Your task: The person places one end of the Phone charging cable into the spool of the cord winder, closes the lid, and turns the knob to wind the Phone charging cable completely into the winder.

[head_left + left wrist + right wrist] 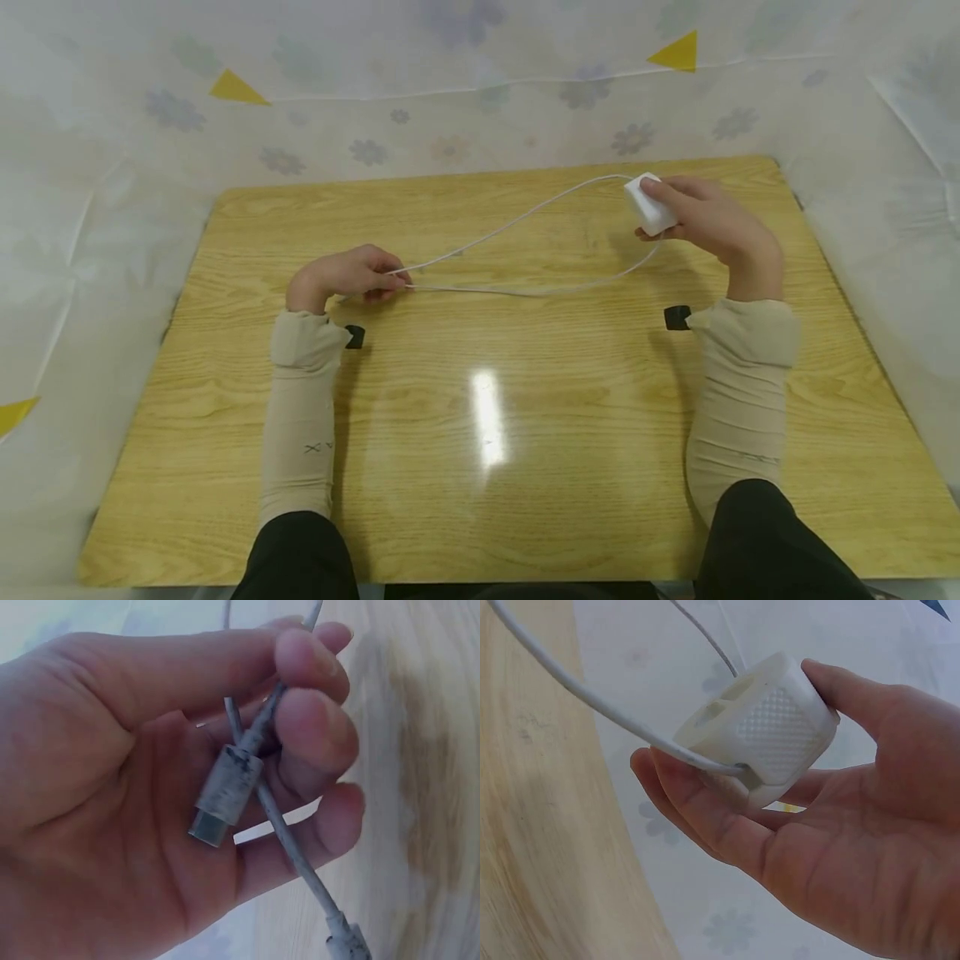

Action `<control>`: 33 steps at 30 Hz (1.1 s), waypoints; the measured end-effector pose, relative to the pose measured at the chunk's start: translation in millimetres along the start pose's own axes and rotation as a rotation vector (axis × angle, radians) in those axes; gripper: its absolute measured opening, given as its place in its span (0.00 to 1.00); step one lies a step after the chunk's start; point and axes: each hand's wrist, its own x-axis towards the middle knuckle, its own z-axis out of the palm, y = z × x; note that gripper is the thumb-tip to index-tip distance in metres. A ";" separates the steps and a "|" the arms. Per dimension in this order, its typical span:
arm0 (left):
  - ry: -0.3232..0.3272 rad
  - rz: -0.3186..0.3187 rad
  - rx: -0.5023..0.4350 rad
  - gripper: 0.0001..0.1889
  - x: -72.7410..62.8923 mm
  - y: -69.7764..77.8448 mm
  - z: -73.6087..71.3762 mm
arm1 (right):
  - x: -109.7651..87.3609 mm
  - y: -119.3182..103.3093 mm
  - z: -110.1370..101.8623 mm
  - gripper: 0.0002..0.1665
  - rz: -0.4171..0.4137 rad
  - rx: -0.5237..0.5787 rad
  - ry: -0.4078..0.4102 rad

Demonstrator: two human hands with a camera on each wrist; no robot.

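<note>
My right hand holds a white cable winder above the table's far right part, thumb on one face and fingers beneath. Its ridged side shows in the right wrist view, where a white cable leaves through a notch and another strand rises from the far side. Two strands stretch leftward to my left hand, which pinches them between thumb and fingers. A USB-C plug lies in front of the left palm. The cable's other end, a second connector, hangs below the fingers, partly cut off by the frame.
Beneath both hands is a wood-grain table. Pale flower-patterned sheeting surrounds it at the back and sides, with yellow triangles on it. A small black piece sticks out from each sleeve cuff.
</note>
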 end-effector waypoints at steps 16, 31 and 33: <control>0.190 -0.085 0.212 0.16 -3.6 2.8 1.9 | 21.7 1.3 21.8 0.41 0.019 0.297 -0.050; 0.227 -0.143 0.267 0.30 -15.2 30.3 4.5 | 33.7 0.9 38.1 0.34 -0.028 0.412 -0.103; 0.233 -0.128 0.282 0.30 -15.6 33.7 5.6 | 36.6 0.7 41.2 0.32 -0.021 0.421 -0.114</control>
